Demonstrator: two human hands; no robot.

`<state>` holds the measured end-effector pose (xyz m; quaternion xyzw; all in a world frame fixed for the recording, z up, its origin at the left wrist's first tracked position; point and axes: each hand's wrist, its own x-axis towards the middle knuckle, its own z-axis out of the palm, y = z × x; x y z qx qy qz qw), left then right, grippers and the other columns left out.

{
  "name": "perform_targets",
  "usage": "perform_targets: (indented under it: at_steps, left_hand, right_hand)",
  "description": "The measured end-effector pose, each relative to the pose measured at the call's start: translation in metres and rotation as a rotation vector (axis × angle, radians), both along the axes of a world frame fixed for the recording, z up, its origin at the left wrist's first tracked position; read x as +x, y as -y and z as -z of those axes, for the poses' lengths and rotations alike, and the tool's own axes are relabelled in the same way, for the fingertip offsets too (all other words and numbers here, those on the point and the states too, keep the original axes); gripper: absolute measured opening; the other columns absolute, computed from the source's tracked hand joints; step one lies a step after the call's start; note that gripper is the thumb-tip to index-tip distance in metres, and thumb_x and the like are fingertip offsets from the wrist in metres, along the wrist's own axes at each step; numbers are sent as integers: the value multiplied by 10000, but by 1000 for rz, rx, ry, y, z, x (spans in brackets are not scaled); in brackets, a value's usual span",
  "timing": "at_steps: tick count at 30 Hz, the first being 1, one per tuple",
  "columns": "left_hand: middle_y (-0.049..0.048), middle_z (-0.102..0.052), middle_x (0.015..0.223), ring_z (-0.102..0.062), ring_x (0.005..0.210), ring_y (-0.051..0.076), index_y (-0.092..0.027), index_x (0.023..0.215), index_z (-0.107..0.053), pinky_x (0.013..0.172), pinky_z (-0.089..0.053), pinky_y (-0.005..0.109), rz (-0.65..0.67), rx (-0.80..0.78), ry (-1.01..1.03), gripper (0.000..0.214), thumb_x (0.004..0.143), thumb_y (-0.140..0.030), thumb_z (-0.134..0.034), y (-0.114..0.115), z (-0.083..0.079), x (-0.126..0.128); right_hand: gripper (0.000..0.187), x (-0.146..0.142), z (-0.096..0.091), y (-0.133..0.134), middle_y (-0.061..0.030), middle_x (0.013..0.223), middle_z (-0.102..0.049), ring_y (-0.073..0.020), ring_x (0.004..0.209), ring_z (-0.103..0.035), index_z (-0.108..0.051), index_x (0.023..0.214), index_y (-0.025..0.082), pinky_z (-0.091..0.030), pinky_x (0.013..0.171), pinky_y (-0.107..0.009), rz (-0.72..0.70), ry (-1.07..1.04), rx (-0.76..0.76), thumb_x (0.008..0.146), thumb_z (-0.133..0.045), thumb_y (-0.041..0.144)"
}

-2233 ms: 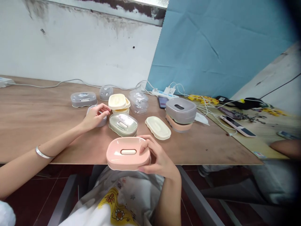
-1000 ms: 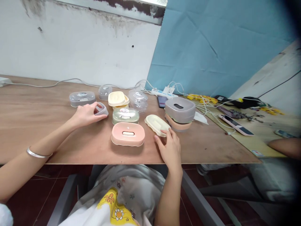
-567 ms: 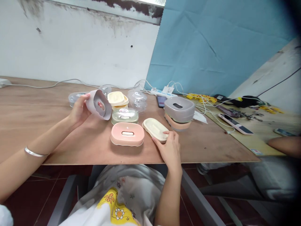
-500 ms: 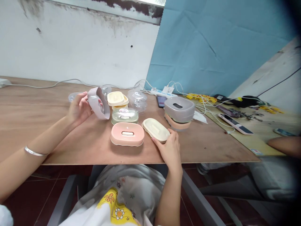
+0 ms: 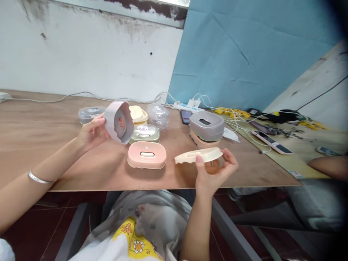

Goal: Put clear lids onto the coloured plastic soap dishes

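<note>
My left hand [image 5: 94, 134] grips a grey plastic cover [image 5: 119, 121] with a wavy rim and a slot, tilted above the table so its hollow inside shows. Between my right thumb and fingers is a cream oval soap dish tray [image 5: 199, 156], held nearly level just off the table by my right hand [image 5: 214, 170]. A pink soap dish [image 5: 147, 155] with a cream piece in its slot sits between the hands. Behind it stands a green soap dish [image 5: 144, 134] under a clear lid. Cream trays [image 5: 138, 114] are stacked farther back, partly hidden by the grey cover.
Grey covers [image 5: 207, 125] rest on peach ones at the right. Clear lids [image 5: 158, 116] and a clear-lidded box [image 5: 91, 113] stand at the back. Cables, a power strip [image 5: 187, 107], phones [image 5: 272, 142] and yellow items lie to the right. Another person's arm [image 5: 330, 168] rests at the far right.
My right hand has lifted the cream tray off the table and moved it right, tipping it edge-on. My left hand has turned the grey cover so its inside faces me.
</note>
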<state>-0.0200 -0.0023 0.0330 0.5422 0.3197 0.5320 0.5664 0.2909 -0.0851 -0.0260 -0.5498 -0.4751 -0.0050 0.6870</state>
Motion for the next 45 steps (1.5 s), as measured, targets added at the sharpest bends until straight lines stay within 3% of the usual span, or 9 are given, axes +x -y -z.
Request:
perform_targets:
  at_steps: [3, 7, 10, 14, 24, 30, 34, 41, 45]
  left_hand:
    - [37, -675, 795, -645, 836, 279, -198, 922, -618, 652, -494, 339, 81, 6, -7, 458, 586, -473, -763, 3, 7, 3]
    - [38, -692, 904, -652, 848, 223, -194, 1049, -642, 713, -519, 314, 318, 76, -12, 464, 684, -457, -757, 6, 8, 9]
    - [18, -702, 991, -644, 911, 186, -209, 1047, -671, 781, -522, 280, 428, 162, 3, 322, 778, -376, -728, 10, -7, 24]
    - [20, -686, 986, -628, 895, 165, -219, 1139, -644, 768, -505, 238, 470, 323, -143, 418, 745, -248, -777, 27, -28, 58]
    - [61, -611, 975, -582, 840, 175, -197, 1179, -542, 717, -478, 268, 351, 617, -451, 442, 813, -385, -704, 46, 4, 85]
    - [117, -526, 1184, -529, 1110, 278, -248, 1172, -566, 934, -459, 415, 174, 955, -574, 528, 726, -450, -763, 51, 14, 89]
    - [152, -464, 1346, -507, 1219, 301, -278, 1279, -486, 961, -465, 457, 128, 1063, -674, 455, 854, -342, -634, 50, 21, 91]
    - [149, -517, 1382, -426, 1336, 262, -213, 1346, -430, 1103, -348, 482, -3, 1455, -885, 420, 933, -140, -433, 38, 3, 76]
    - [79, -609, 1293, -557, 1216, 243, -212, 1221, -548, 1052, -416, 412, -251, 1314, -1098, 356, 884, -165, -444, 32, -20, 59]
  right_hand:
    - [614, -15, -7, 5, -173, 1271, -400, -350, 1183, -531, -326, 1247, 220, -491, 909, -522, -6, -52, 130, 796, -531, 583]
    - [625, -40, -9, 6, -93, 1215, -438, -324, 1101, -595, -400, 1202, 259, -490, 917, -538, -292, -201, 311, 719, -664, 555]
    - [637, -56, -10, 8, -67, 1196, -460, -298, 1109, -596, -442, 1179, 271, -490, 936, -496, -497, -270, 334, 666, -756, 482]
    - [646, -67, -12, 13, -74, 1219, -461, -289, 1144, -571, -428, 1186, 283, -490, 940, -473, -561, -302, 285, 671, -751, 504]
    - [714, -79, -4, 17, -95, 1280, -428, -260, 1139, -533, -386, 1259, 289, -477, 939, -453, -536, -276, 263, 684, -735, 527]
    - [795, -83, 3, 17, -133, 1472, -289, -332, 1337, -383, -301, 1382, 289, -405, 1030, -549, -438, -128, 253, 741, -662, 592]
    - [783, -79, 5, 17, -115, 1496, -301, -326, 1376, -345, -263, 1428, 314, -396, 1046, -560, -484, -80, 243, 786, -642, 554]
    - [700, -73, 4, 15, -93, 1477, -354, -302, 1382, -346, -353, 1402, 308, -344, 1097, -556, -559, -96, 279, 804, -635, 537]
    - [471, -70, 0, 12, -106, 1392, -447, -262, 1289, -477, -428, 1313, 272, -420, 1042, -518, -496, -217, 234, 884, -559, 415]
